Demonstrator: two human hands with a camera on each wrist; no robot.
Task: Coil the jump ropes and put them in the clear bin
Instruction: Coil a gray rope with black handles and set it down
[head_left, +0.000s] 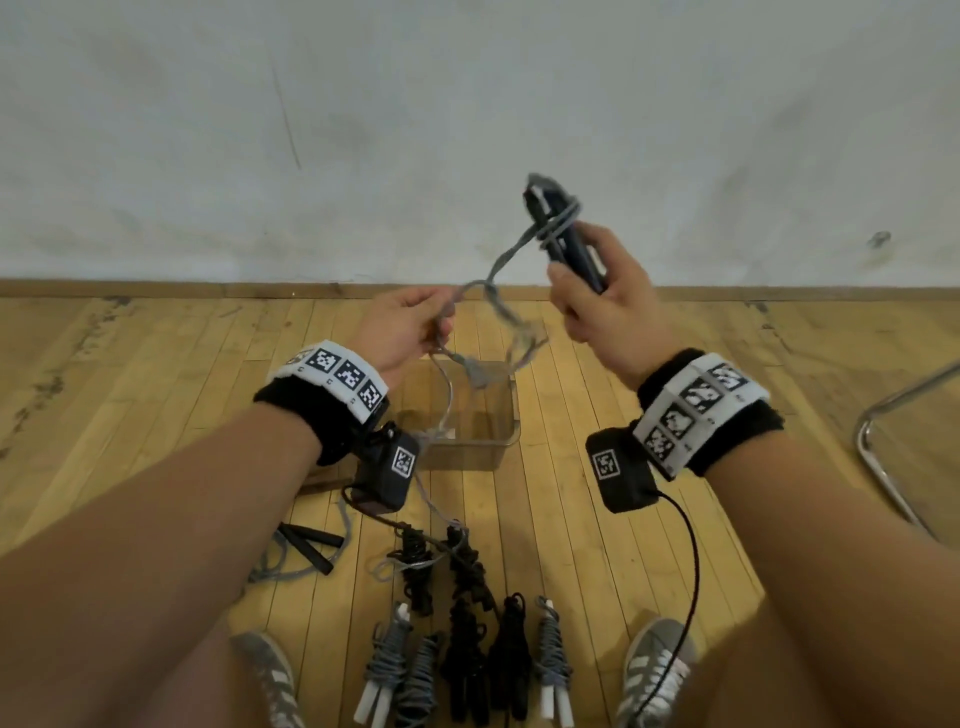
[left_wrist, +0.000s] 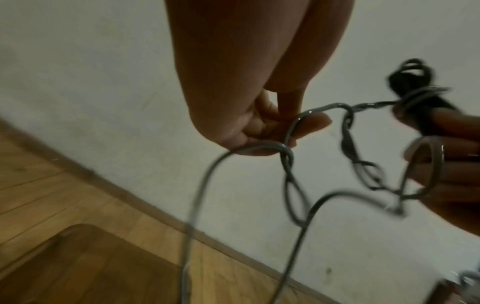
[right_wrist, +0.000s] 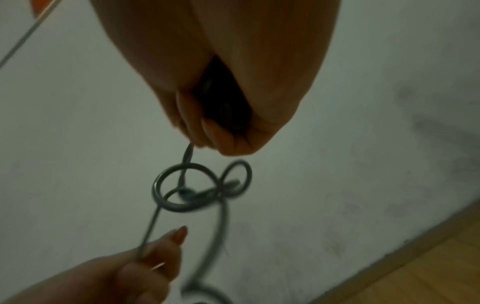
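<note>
My right hand (head_left: 597, 296) grips the two black handles (head_left: 563, 234) of a grey jump rope, held upright with a few turns of cord wound round them. The grey cord (head_left: 498, 306) runs in kinked loops to my left hand (head_left: 415, 327), which pinches it, and then hangs down over the clear bin (head_left: 498, 431) on the floor. The left wrist view shows that cord (left_wrist: 293, 170) pinched at the left hand's fingertips (left_wrist: 311, 123). In the right wrist view the right hand's fingers (right_wrist: 218, 131) curl round the handle ends, and the cord (right_wrist: 182, 185) curls in loops below them.
Several coiled ropes, black (head_left: 462, 639) and grey (head_left: 389, 665), lie in a row on the wooden floor by my shoes (head_left: 654, 670). Another uncoiled rope with black handles (head_left: 311, 545) lies at the left. A chrome chair leg (head_left: 883, 467) stands at the right. The wall rises behind the bin.
</note>
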